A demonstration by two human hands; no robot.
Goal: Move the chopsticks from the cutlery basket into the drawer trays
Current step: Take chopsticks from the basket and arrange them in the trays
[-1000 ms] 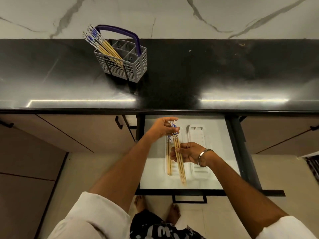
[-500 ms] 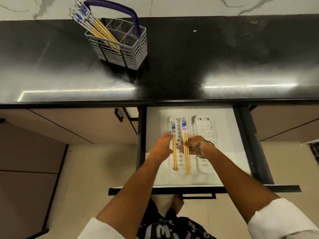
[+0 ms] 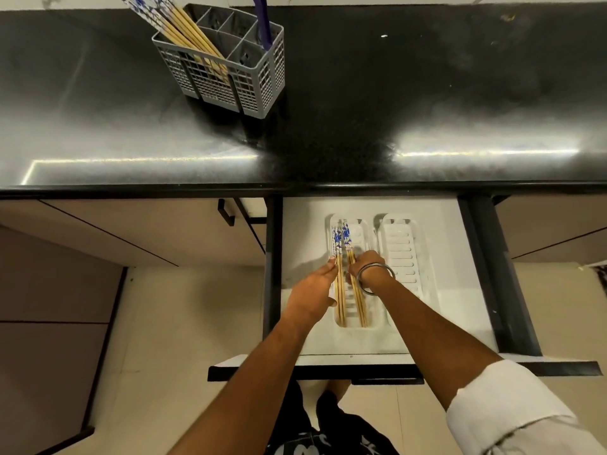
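The left hand (image 3: 315, 290) lies flat along the left side of the chopsticks in the tray (image 3: 341, 244), fingers straight and together, their tips touching the bundle without closing on it. The right hand (image 3: 368, 264) sits on the right side of the same bundle with its fingers curled down onto the sticks; whether they pinch any cannot be told, since the knuckles and a metal bangle (image 3: 374, 277) hide the tips. These chopsticks lie flat in the left tray (image 3: 361, 231), long axis running front to back of the open drawer (image 3: 305, 231), blue-patterned ends pointing toward the counter and plain wooden tips toward the person. A second white slotted tray (image 3: 400, 244) sits just beside it on the right. On the black counter (image 3: 427, 93), well apart, a grey cutlery basket (image 3: 259, 83) holds more chopsticks (image 3: 184, 24), leaning up and to the left with patterned ends uppermost.
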